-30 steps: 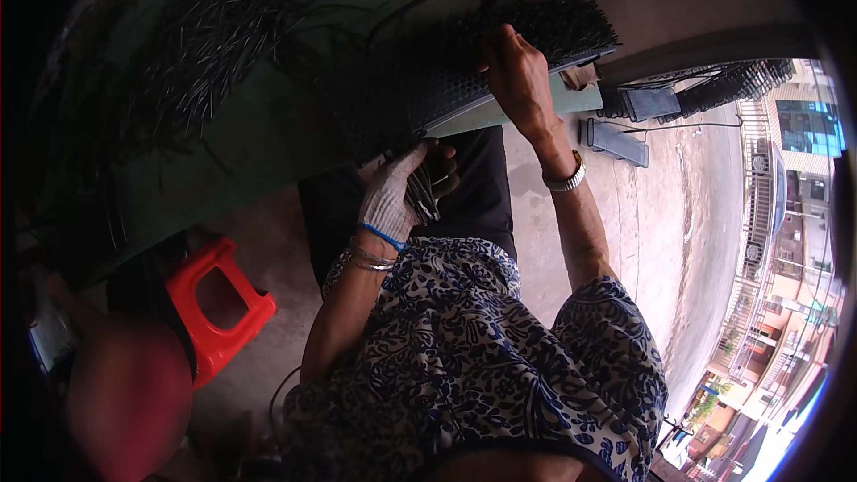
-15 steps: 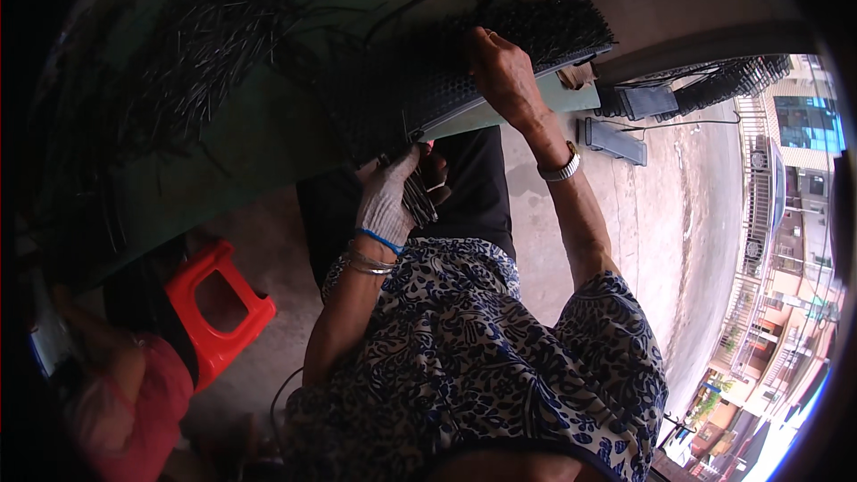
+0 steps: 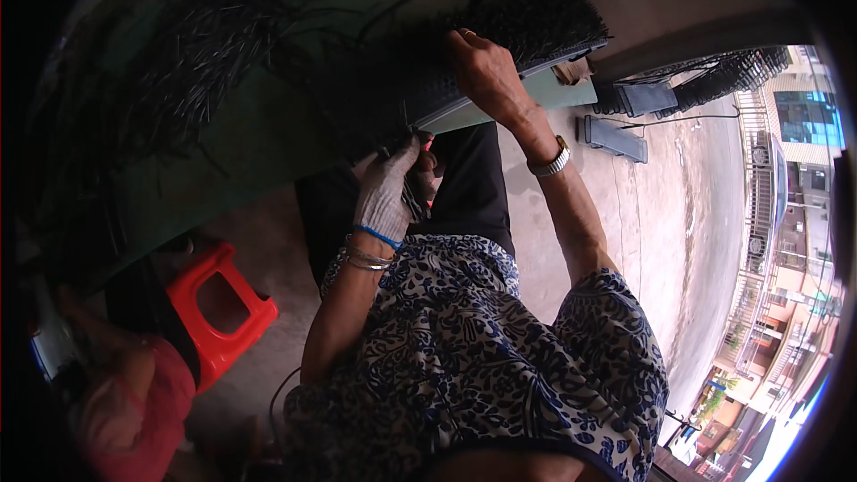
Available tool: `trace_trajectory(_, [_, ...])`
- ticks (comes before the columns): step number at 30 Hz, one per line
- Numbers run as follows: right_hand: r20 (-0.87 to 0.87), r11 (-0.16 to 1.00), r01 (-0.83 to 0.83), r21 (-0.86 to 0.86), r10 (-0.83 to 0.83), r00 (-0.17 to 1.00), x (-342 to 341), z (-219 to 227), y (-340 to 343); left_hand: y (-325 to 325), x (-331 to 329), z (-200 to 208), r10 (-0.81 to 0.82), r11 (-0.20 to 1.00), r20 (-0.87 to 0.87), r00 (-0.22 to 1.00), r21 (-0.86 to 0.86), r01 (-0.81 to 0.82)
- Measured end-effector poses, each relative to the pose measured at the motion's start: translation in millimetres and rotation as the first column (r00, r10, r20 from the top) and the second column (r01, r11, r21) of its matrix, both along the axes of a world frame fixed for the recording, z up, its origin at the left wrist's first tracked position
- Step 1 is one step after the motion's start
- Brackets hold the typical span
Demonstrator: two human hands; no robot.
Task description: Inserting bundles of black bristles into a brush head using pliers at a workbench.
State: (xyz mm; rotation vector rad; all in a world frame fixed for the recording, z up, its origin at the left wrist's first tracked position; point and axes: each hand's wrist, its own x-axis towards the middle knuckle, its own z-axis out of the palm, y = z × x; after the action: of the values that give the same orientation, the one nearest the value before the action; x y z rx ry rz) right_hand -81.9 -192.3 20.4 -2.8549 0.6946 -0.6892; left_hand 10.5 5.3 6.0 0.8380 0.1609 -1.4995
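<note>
A long dark brush block with a perforated face lies slanting across the table edge, above my lap. Dense black bristles stand on its right part. My left hand, in a white knit glove with a blue cuff, is closed around a bundle of thin black strips at the block's lower left end. My bare right hand is over the middle of the block, where the bristles begin. Its fingers are pinched together, and what they hold is hidden against the dark bristles.
Loose black strips are heaped on the green table. A red plastic stool stands at lower left, beside a person in a red top. Grey blocks and bristled pieces lie on the floor at right.
My right hand has shifted slightly left and up along the block, still pinched. The left hand keeps its grip on the strips, turned a little.
</note>
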Motion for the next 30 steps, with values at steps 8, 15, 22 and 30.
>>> trace_trajectory(8, [0.155, 0.991, 0.131, 0.004, -0.13, 0.979, -4, -8, 9, 4, -2, 4, -0.032, 0.999, 0.04, 0.999, 0.034, 0.03])
trace_trajectory(15, [0.149, 0.958, 0.288, -0.013, -0.283, 0.948, -1, -2, 19, 2, -1, -4, -0.042, 0.999, -0.011, 0.999, -0.023, 0.042])
trace_trajectory(22, [0.11, 0.915, 0.404, -0.001, -0.401, 0.909, 0, 0, 24, 1, -1, 5, -0.073, 0.996, 0.026, 0.997, 0.059, 0.071])
trace_trajectory(30, [0.096, 0.911, 0.409, -0.055, -0.403, 0.91, 2, -4, 19, 4, -3, 4, -0.125, 0.989, 0.08, 0.989, 0.09, 0.117])
